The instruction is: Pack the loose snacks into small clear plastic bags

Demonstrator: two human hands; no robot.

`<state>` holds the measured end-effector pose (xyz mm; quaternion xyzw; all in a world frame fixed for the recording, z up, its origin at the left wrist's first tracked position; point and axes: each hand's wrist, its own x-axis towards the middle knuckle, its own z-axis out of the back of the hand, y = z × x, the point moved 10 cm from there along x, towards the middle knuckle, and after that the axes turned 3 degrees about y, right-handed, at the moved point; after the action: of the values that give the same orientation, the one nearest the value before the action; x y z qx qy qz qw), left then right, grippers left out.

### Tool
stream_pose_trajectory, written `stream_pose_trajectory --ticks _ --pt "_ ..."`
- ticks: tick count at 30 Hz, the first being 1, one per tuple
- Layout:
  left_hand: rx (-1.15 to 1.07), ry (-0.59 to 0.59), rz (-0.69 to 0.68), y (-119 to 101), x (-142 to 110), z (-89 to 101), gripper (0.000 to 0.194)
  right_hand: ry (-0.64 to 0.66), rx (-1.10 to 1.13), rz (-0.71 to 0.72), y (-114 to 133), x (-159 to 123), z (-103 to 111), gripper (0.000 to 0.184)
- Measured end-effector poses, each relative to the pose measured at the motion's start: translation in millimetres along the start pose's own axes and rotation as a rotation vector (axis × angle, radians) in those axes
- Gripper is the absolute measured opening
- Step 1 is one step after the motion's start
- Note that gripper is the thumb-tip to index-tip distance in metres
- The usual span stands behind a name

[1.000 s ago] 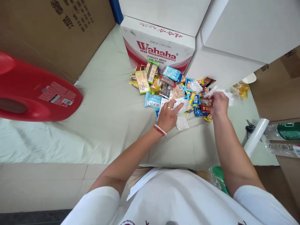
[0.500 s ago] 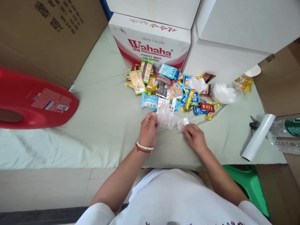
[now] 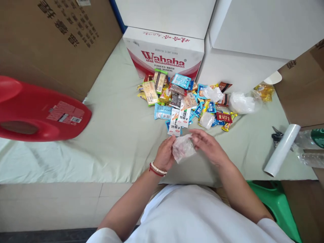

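My left hand (image 3: 165, 153), with a beaded bracelet at the wrist, is closed on the left edge of a small clear plastic bag (image 3: 184, 148) above the near part of the table. My right hand (image 3: 209, 146) is at the bag's right edge with its fingers stretched out and apart; a fingertip seems to touch the film. Just beyond the hands lie white snack packets (image 3: 174, 123) and a blue packet (image 3: 162, 112), part of a heap of wrapped snacks. A crumpled piece of clear plastic (image 3: 207, 120) rests on the heap's near side.
A Wahaha carton (image 3: 164, 55) stands behind the heap. More bunched plastic bags (image 3: 244, 102) lie to its right. On the far left is a red jug (image 3: 63, 116). A white roll (image 3: 282, 150), scissors (image 3: 277, 135) and clear bottles (image 3: 310, 139) are at the right.
The plastic between my hands has become a flatter, spread bag, held a little nearer me. My right hand's fingers have opened. A crumpled plastic piece now lies on the snacks.
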<state>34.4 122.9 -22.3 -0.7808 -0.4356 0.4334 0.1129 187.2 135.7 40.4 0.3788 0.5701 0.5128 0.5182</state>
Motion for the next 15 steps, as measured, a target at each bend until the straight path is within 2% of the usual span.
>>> stream_pose_trajectory --ticks 2,5,7,9,11,13,15 --pt "0.075 0.085 0.074 15 0 -11.5 0.043 0.018 0.151 -0.029 -4 0 -11 0.050" --pt "0.197 0.157 0.106 29 1 -15.0 0.048 -0.139 0.200 -0.039 -12 3 3 0.036" --pt "0.307 0.078 -0.051 17 -1 -3.2 0.049 -0.243 0.162 -0.034 -15 2 15 0.035" --pt "0.448 -0.084 -0.327 -12 -14 10.7 0.043 -0.307 0.065 -0.006 -12 -2 23 0.032" --pt "0.576 -0.150 -0.544 -36 -34 7.9 0.034 -0.348 -0.086 0.044 -3 -8 24 0.027" --pt "0.637 -0.047 -0.588 -41 -42 -10.7 0.030 -0.388 -0.272 0.128 12 -17 22 0.021" --pt "0.615 0.077 -0.518 -36 -39 -29.4 0.028 -0.414 -0.465 0.239 28 -25 14 0.015"
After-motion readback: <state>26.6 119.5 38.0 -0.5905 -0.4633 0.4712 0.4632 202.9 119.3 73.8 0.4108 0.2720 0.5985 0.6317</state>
